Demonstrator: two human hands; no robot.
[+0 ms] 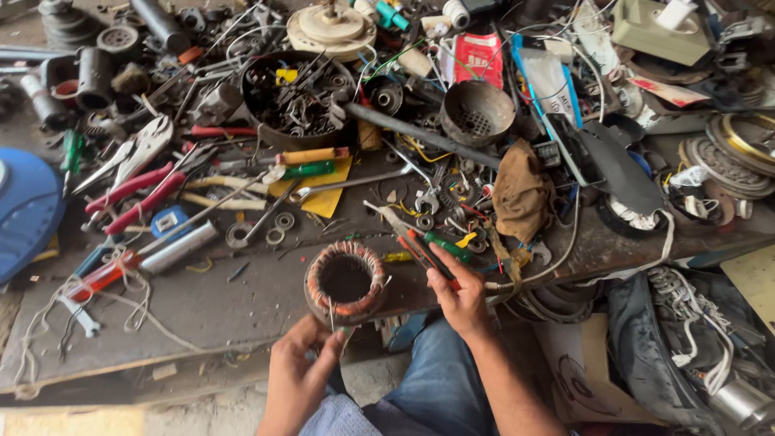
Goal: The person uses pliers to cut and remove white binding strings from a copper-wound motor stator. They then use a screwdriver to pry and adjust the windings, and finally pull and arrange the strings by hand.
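Note:
A round motor stator with copper-coloured windings (346, 281) rests at the front edge of the cluttered workbench (202, 311). My left hand (300, 370) is just below it, fingers pinched on a thin wire lead that runs down from the winding. My right hand (460, 297) reaches onto the bench to the right of the stator, fingers closed around the handle end of a red-handled tool (418, 249) that lies beside a green-handled screwdriver (446, 246).
Pliers with red handles (137, 198), spanners (355, 182), washers, a bowl of metal parts (297, 98), a perforated metal cup (476, 111), a brown rag (521, 194) and loose wires crowd the bench. A blue cover (28, 206) sits at left. Bags lie at lower right.

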